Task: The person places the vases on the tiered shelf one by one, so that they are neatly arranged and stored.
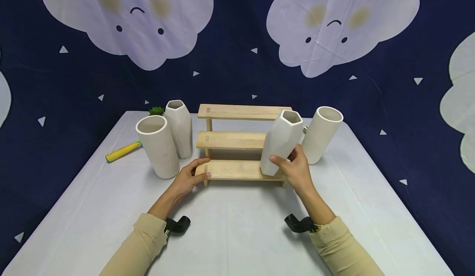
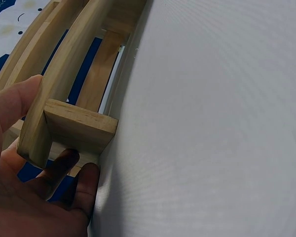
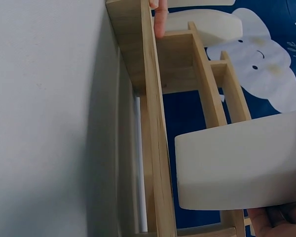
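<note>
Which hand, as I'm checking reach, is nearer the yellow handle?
Left. The left hand holds the left end of the wooden rack, with a ribbed vase between it and the yellow handle; the right hand holds a faceted vase at the rack's right end, farther away.

Table (image 1: 237, 243): white. Shelf (image 1: 233, 169): pale wood grain. Faceted vases (image 1: 280, 140): plain white. Handle (image 1: 123, 151), left table edge: yellow — green tip (image 1: 139, 143). Backdrop (image 1: 237, 29): navy — white clouds (image 1: 137, 20), triangles (image 1: 418, 80).

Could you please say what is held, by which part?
Right hand: a faceted vase, by its lower half; left hand: the bottom shelf, by its left end.
</note>
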`<state>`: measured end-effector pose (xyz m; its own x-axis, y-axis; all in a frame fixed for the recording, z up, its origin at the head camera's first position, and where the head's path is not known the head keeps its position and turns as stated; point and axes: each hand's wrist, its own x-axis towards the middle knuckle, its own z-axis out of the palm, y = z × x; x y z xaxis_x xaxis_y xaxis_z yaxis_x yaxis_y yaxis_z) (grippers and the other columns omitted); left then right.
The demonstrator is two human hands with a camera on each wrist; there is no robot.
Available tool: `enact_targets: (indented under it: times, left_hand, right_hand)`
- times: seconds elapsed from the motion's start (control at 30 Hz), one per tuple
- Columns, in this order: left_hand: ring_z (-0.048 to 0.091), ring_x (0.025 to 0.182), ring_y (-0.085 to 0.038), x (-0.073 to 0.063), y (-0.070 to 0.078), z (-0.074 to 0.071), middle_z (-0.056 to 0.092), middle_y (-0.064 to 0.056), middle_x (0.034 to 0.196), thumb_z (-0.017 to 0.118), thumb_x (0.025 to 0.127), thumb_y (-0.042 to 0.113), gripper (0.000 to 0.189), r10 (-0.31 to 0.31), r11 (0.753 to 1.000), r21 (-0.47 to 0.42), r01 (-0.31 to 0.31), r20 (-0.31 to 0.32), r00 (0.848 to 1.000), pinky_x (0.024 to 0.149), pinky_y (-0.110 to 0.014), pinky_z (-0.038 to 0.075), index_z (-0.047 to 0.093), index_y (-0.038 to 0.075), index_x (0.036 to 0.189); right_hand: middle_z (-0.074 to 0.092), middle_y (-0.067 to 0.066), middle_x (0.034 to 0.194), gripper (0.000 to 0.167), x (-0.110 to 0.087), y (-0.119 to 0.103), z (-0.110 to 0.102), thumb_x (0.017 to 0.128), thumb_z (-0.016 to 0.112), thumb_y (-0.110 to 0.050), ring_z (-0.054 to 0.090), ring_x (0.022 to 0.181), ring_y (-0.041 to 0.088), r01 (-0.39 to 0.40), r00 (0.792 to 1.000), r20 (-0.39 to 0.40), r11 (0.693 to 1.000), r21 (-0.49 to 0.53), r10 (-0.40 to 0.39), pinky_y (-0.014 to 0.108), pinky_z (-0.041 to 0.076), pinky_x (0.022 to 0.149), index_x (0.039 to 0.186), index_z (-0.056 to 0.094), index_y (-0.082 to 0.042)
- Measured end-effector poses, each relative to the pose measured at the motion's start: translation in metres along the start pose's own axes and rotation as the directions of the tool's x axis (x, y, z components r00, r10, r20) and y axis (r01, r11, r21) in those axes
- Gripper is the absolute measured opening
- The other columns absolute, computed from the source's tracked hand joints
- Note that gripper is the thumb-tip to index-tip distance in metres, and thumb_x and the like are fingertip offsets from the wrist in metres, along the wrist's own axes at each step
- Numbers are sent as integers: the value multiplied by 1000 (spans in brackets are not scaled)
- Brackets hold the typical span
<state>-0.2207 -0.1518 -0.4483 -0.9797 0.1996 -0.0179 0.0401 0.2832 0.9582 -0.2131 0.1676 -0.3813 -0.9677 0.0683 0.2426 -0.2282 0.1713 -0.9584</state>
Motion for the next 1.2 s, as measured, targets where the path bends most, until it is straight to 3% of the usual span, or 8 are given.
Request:
enact_targets:
  times: [0.17, 0.43, 0.7, 0.93, 1.2]
  left_hand:
    - [50, 112, -24, 0, 0, -1, 51, -19, 134, 68, 87, 17, 54, 1, 1000, 2, -1, -1, 1000, 86, -26, 42, 48, 14, 137]
    - [50, 111, -23, 0, 0, 0, 51, -18, 133, 68, 86, 17, 54, -3, 1000, -3, 3, -2, 1000, 87, -26, 42, 48, 15, 136]
    - [50, 110, -23, -2, 2, 0, 51, -18, 134, 68, 86, 17, 55, -5, 1000, -2, 5, -5, 1000, 85, -25, 43, 49, 15, 137]
    - [50, 111, -23, -1, 1, 0, 50, -19, 136, 68, 86, 17, 55, -2, 1000, -6, 1, -4, 1000, 85, -25, 43, 48, 13, 137]
    - [50, 112, -23, -2, 2, 0, 49, -19, 136, 68, 86, 17, 55, 2, 1000, -7, -2, -3, 1000, 85, -25, 43, 48, 13, 137]
  right_hand:
    - [55, 15, 128, 67, 2, 0, 2, 76, 76, -4, 53, 111, 19, -21, 1000, 17, 1000, -1, 21, 22, 46, 89, 133, 41, -5]
    - [54, 17, 130, 69, 5, 0, 5, 76, 77, -7, 53, 117, 26, -44, 999, 28, 999, -6, 44, 38, 43, 98, 133, 39, -3]
    - [53, 17, 131, 72, 6, -1, 8, 77, 76, -7, 53, 116, 25, -42, 998, 45, 999, -5, 42, 28, 45, 95, 137, 36, -4]
    - [53, 18, 131, 75, 7, -1, 9, 76, 77, -8, 54, 117, 28, -62, 997, 52, 998, -10, 62, 40, 44, 99, 138, 35, -5]
    - [53, 18, 131, 74, 6, -2, 9, 76, 78, -10, 54, 118, 30, -71, 996, 58, 997, -24, 72, 43, 44, 99, 137, 35, -4]
